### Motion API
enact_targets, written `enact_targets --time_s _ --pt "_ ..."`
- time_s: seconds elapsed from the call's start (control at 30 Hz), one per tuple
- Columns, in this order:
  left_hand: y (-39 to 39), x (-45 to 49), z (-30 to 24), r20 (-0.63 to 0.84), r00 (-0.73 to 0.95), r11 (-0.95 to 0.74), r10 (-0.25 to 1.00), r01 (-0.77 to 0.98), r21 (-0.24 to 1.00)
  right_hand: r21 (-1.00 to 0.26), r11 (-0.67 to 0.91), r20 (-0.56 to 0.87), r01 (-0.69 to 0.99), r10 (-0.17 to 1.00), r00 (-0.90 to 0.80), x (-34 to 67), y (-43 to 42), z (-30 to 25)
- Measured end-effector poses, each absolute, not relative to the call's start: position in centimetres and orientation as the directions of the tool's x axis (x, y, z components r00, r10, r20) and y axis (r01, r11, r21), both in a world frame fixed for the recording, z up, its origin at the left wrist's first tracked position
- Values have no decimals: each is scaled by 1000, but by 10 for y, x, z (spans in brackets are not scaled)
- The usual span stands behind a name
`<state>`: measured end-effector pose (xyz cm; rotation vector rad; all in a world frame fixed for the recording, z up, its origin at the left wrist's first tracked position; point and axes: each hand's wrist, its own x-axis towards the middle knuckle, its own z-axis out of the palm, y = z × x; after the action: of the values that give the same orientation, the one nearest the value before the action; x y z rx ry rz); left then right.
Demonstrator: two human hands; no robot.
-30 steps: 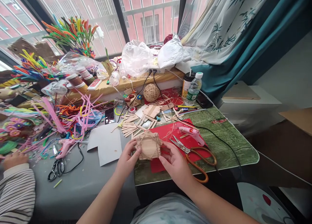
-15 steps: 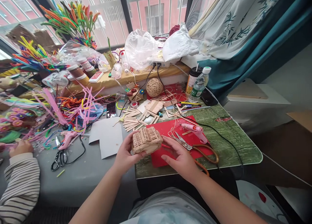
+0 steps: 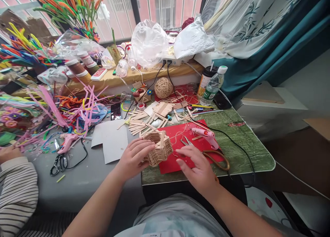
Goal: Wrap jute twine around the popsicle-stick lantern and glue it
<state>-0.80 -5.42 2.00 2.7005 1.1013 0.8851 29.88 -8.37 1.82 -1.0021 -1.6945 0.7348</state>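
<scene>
1. Card (image 3: 115, 140) lies left of your left grip (image 3: 132, 159).
2. Your left grip pinches the basket (image 3: 160, 155) by its left side.
3. The basket tilts between your grips.
4. Your right grip (image 3: 199, 170) is spread, just beside the basket.
5. Glue gun (image 3: 205, 132) lies beyond your right grip.

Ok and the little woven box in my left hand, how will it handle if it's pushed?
The woven box is probably light, being hollow with a wide opening. Its ribbed, straight-edged walls look fairly stiff in the left hand, and their angular shape should make rolling unlikely.
</scene>
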Motion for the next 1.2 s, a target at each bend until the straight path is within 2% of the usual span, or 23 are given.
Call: enact_targets --time_s 0.13,0.37,0.5,0.63,0.93,1.07,1.2 --pt "-58 -1 21 459 673 -804 580 563 191 -730 613 539 302 788 -297 293 -82 31" --pt "-66 15 27 561 726 -867 397 498 -31 -683 647 602 338 761 -241 293 -76 26" --pt "-65 19 29 596 727 -864 342 493 -105 -639 673 622 371 737 -264 294 -77 25" --pt "-62 20 31 590 751 -867 296 471 -165 -659 665 594 351 747 -299 296 -77 25" --pt "-63 16 20 600 750 -855 278 478 -201 -631 701 644 332 712 -280 299 -81 27" --pt "-60 7 7 566 765 -858 309 481 -182 -745 604 579 283 796 -178 301 -77 25" --pt "-53 -1 -8 505 747 -839 433 539 -77 -861 442 433 252 897 -92 302 -66 12"
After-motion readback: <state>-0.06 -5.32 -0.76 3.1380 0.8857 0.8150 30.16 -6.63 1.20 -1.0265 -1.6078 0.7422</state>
